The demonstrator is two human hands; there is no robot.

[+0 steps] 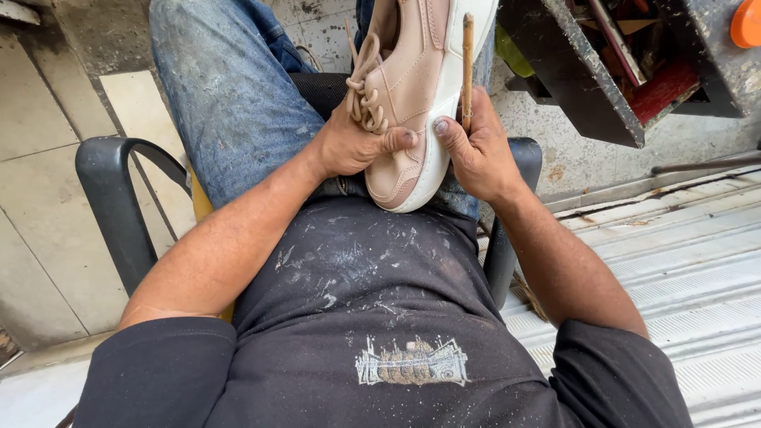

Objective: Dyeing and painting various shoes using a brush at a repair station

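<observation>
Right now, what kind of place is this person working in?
Probably a small shoe-repair spot, perhaps at street level. The left hand steadies a pink sneaker, the right hand holds a thin wooden stick at its sole, and a grimy tool box sits nearby.

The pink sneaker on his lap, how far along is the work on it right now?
Done: nothing finished shows; the white sole sits against the upper along the visible edge, and the laces are tied. In hand: the left hand grips the pink sneaker, while the right hand holds a thin wooden stick against the sole. Left: I cannot tell; the far end is cut off.
</observation>
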